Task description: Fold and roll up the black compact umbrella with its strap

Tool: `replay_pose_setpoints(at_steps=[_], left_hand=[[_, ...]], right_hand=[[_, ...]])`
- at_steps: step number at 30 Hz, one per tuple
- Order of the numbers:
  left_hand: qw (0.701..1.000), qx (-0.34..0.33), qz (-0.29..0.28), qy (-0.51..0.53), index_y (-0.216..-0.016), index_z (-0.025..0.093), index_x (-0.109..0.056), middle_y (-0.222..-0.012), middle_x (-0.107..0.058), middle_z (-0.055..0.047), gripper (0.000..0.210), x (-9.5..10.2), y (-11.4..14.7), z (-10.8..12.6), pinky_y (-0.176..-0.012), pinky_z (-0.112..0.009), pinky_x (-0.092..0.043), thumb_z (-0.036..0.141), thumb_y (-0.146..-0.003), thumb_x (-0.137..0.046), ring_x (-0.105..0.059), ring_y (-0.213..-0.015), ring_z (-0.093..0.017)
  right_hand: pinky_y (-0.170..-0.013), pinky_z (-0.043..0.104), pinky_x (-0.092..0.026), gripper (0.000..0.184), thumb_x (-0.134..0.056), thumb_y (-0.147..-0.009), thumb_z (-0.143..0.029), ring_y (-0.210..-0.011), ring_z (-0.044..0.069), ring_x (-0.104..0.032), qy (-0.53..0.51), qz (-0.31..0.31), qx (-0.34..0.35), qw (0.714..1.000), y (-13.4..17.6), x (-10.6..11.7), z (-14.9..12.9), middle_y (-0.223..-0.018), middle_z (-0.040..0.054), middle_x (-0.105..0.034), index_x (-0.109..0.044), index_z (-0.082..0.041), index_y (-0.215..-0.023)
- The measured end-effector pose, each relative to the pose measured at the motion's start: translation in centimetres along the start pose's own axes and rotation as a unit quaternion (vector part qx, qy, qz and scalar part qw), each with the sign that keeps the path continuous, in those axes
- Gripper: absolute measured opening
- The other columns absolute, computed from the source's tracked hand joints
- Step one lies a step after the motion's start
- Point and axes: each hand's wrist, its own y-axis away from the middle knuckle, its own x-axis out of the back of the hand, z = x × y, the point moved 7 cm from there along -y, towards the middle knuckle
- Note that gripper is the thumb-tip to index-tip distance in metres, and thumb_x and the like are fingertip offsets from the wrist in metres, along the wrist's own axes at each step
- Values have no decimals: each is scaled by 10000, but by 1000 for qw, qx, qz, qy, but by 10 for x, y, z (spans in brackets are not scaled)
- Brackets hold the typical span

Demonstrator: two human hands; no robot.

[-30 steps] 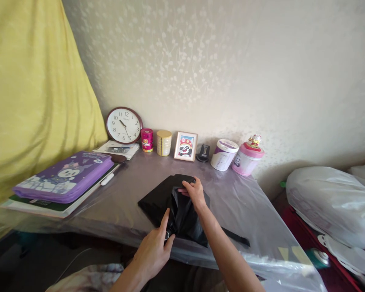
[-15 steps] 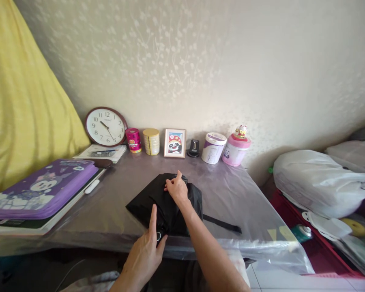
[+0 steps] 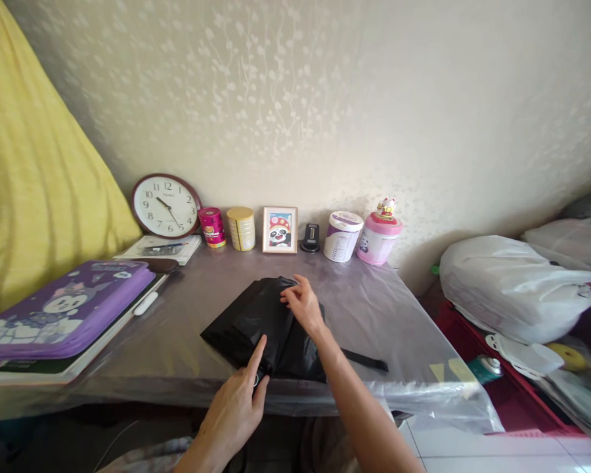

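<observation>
A black folding umbrella, its canopy loose and partly folded, lies on the table near the front edge. My left hand is closed around its handle end, the index finger stretched along the fabric. A small part of the handle's end shows between thumb and finger. Over the canopy's far right side is my right hand, fingers apart and slightly bent, the fingertips at the fabric. Whether they press on it I cannot tell. The umbrella's black strap trails out to the right from behind my right forearm.
A plastic-covered table holds a clock, a pink can, a yellow-lidded can, a picture frame and two tubs at the back. Left lies a purple case on books. White bags stand right.
My right hand has shifted slightly right across the canopy, and the fabric beneath has spread flatter. My left hand keeps its hold on the handle. The view has moved a little.
</observation>
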Motion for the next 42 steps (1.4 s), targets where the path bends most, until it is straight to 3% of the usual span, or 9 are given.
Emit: replay_pose_setpoints(at_steps=[4,7,12,21,24,28,32,37,42], left_hand=[[998,7,4,67,-1431,276,-78,-988,-640,-63,573,10,1,2,-744,-252,-421,334,-908,-306,-617,-858,-182],[990,44,-24,133,-1431,265,-75,-720,-634,-9,576,12,2,-1,-573,-209,-431,370,-910,-297,-598,-540,-128],[972,80,-63,213,-1424,296,-35,-401,-420,108,605,8,2,-5,-424,-177,-408,416,-901,-315,-506,-337,-114],[972,72,-48,217,-1425,289,-51,-371,-402,118,604,3,-1,-11,-400,-166,-405,426,-900,-318,-499,-318,-106],[974,79,-54,207,-1429,255,-33,-382,-400,109,601,4,1,-9,-391,-157,-377,408,-909,-292,-497,-327,-106],[983,75,-49,159,-1433,240,-47,-459,-490,71,578,10,2,-2,-468,-184,-395,366,-914,-267,-521,-376,-112],[994,50,-20,95,-1434,237,-80,-833,-666,-46,569,14,1,2,-635,-227,-419,337,-909,-277,-634,-664,-159],[997,33,-11,75,-1434,252,-66,-1143,-602,-71,569,7,-1,-1,-759,-239,-401,310,-911,-282,-610,-931,-182],[997,19,-7,80,-1436,223,-47,-1150,-596,-87,580,6,-2,-2,-787,-235,-392,305,-911,-281,-602,-944,-176]], right_hand=[[-767,328,-467,367,-459,-779,-216,-783,175,-626,143,77,7,987,15,60,29,-829,40,-660,-437,-157,-1141],[-758,335,-464,342,-448,-776,-236,-786,185,-615,175,79,-5,981,25,78,48,-863,61,-651,-467,-154,-1108],[-748,326,-467,361,-469,-752,-287,-792,173,-612,114,92,-36,989,29,80,59,-939,67,-628,-490,-165,-1091],[-686,299,-481,359,-530,-747,-389,-830,197,-650,-92,59,-61,992,28,71,36,-1003,98,-630,-548,-151,-1015],[-731,304,-478,290,-504,-778,-360,-814,182,-648,-63,43,-32,997,27,71,28,-956,78,-651,-579,-162,-977],[-791,328,-459,198,-473,-804,-266,-835,188,-627,157,50,-1,986,26,75,25,-892,47,-665,-618,-204,-923],[-863,322,-426,224,-430,-857,-235,-929,183,-582,261,31,119,958,36,55,-2,-950,39,-653,-630,-233,-958],[-958,300,-372,275,-387,-915,-270,-1082,145,-514,200,-140,298,923,56,-10,-39,-1121,43,-609,-602,-214,-1076],[-1054,382,-230,266,-419,-912,-290,-1199,168,-433,307,-150,284,896,15,-35,-26,-1205,28,-577,-598,-222,-1095]])
